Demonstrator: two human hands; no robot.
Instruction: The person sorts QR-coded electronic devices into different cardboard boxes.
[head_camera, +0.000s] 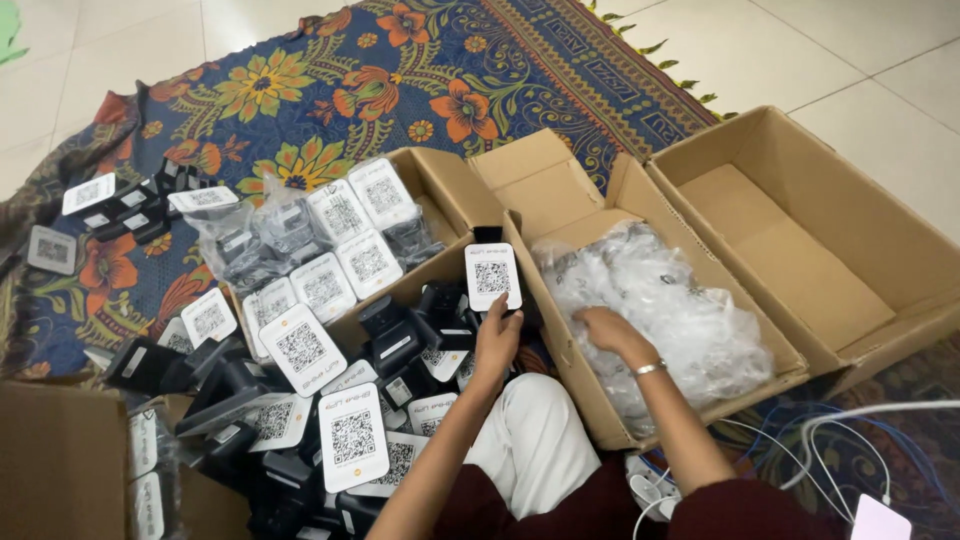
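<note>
My left hand (497, 340) holds up a small black stand with a white square-code card (492, 275) by its lower edge, above a heap of similar stands (330, 400). My right hand (612, 332), a thin bangle at the wrist, reaches into the middle cardboard box (590, 385) and rests on a pile of clear plastic bags (665, 300); whether its fingers pinch a bag cannot be told. My knee in white cloth (535, 440) lies between my arms.
An empty cardboard box (800, 250) stands at the right. Another open box (445, 195) holds bagged stands. More stands and cards lie on the flowered rug (400, 80). A brown box (60, 460) sits at lower left. White cables (820, 440) trail at lower right.
</note>
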